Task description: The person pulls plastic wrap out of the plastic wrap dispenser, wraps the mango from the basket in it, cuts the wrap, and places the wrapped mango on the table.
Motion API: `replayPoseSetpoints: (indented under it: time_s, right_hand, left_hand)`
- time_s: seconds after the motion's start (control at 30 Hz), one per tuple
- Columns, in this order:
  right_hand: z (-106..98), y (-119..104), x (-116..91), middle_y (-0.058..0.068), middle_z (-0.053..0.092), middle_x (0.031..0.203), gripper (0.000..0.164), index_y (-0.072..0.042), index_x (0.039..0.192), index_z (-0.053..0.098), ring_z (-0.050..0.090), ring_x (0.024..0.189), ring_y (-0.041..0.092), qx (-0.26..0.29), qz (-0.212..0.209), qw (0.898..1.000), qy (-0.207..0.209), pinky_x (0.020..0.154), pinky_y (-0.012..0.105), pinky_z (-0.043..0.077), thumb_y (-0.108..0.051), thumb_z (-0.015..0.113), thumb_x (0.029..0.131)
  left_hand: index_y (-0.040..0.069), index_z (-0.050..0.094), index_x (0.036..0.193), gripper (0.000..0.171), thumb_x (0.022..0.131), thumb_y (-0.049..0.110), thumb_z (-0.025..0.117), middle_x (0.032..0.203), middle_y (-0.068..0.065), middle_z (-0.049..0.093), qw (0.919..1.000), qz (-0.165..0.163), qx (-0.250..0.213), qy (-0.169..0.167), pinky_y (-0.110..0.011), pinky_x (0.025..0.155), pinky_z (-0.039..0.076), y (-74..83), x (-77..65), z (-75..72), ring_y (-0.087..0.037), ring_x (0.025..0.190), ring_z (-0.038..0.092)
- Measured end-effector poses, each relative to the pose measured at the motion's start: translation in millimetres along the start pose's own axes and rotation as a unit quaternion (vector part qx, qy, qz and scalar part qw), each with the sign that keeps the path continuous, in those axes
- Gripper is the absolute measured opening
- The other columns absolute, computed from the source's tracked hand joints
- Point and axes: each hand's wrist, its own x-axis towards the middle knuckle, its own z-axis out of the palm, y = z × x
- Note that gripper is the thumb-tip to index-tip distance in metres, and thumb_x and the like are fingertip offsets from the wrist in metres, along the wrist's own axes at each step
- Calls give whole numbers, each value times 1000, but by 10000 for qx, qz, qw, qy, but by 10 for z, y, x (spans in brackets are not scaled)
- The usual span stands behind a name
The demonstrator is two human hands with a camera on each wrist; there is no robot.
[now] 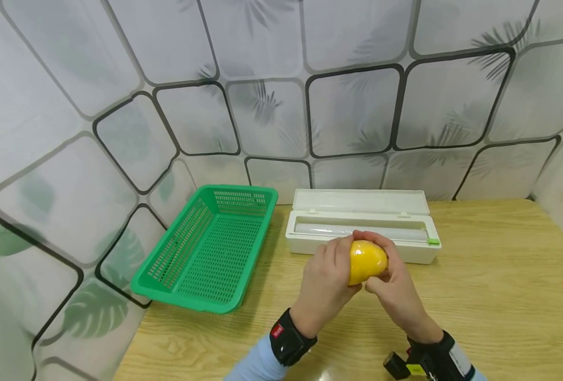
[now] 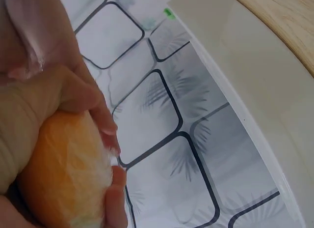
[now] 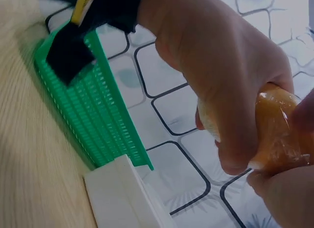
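Note:
Both hands hold a smooth, oval yellow fruit (image 1: 367, 261), like a mango, above the table's front middle. Clear cling film covers it, glossy and wrinkled in the left wrist view, where the fruit (image 2: 68, 174) looks more orange. My left hand (image 1: 326, 278) grips its left side with curled fingers. On the other side, the fingers and thumb of my right hand (image 1: 398, 283) pinch the wrapped surface. Just behind the hands is a white cling film dispenser (image 1: 310, 244) with its lid (image 1: 360, 201) raised and a film roll inside, partly hidden by the fingers.
A green plastic basket (image 1: 205, 254) with slotted walls stands left of the dispenser. A small green slider (image 1: 433, 241) sits at the dispenser's right end. The wooden table (image 1: 500, 286) reaches back to a patterned wall covering (image 1: 272, 116).

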Motion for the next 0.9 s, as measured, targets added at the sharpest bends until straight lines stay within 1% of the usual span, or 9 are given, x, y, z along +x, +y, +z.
replayPoseSetpoints:
  time_s: [0.13,0.23,0.37,0.43,0.6,0.7,0.8,0.83,0.9]
  right_hand:
    - [43,-11,18,13,38,147,54,4,143,31,47,124,19,1120,-357,9931,51,102,22,45,17,35,91]
    - [96,-24,41,13,48,136,33,7,136,40,52,117,19,786,-298,9931,816,98,22,48,1,40,104]
    - [121,-41,61,10,55,123,28,8,128,50,57,106,20,-119,107,9838,1785,89,22,53,-8,49,104]
    - [111,-48,60,10,58,121,27,9,125,53,59,105,20,-162,173,9804,1956,87,23,54,-7,48,104]
    - [77,-53,45,13,66,114,27,15,117,56,64,103,23,510,-417,9824,1751,84,28,57,-1,39,104]
    - [77,-35,46,14,70,111,27,17,111,59,67,103,24,659,-1066,9807,1498,84,29,57,7,37,100]
    - [97,6,60,16,72,111,27,20,108,59,68,102,25,732,-1645,9738,1390,84,28,57,13,37,96]
    - [108,25,65,18,71,111,26,22,108,58,68,102,25,854,-1770,9701,1422,85,29,56,13,37,96]
    - [137,59,72,19,71,111,24,21,107,59,68,103,27,1216,-1735,9637,1626,89,31,55,12,38,98]
  left_hand:
    - [3,56,125,77,65,35,92,106,-7,64,9987,119,340,347,-24,66,56,33,-1,52,-19,77,62]
    - [3,54,128,82,64,35,93,109,-8,64,9988,222,326,304,-24,70,56,39,3,63,-19,81,63]
    - [3,45,139,93,66,38,92,119,-10,59,9972,372,-441,-470,-27,81,55,-18,27,-5,-21,94,62]
    - [5,41,143,94,71,41,89,127,-10,55,9855,278,-1298,-1058,-26,86,54,-83,41,-66,-20,101,60]
    - [10,34,150,78,93,58,59,142,-12,47,9068,-749,-3507,-2216,-22,85,51,-257,69,-169,-16,105,59]
    - [12,35,150,78,96,68,39,131,-9,56,8415,-1225,-4491,-2740,-25,78,55,-292,80,-128,-13,97,62]
    - [14,48,136,63,97,63,45,105,-3,65,7784,-1662,-5223,-3060,-29,60,58,-253,72,-54,-9,74,66]
    - [14,52,129,55,96,58,52,94,-1,64,7682,-1818,-5325,-3055,-29,53,57,-224,73,-37,-9,65,64]
    - [12,58,114,40,94,47,61,82,2,60,7792,-1976,-5202,-2883,-26,47,53,-162,65,-6,-8,56,59]
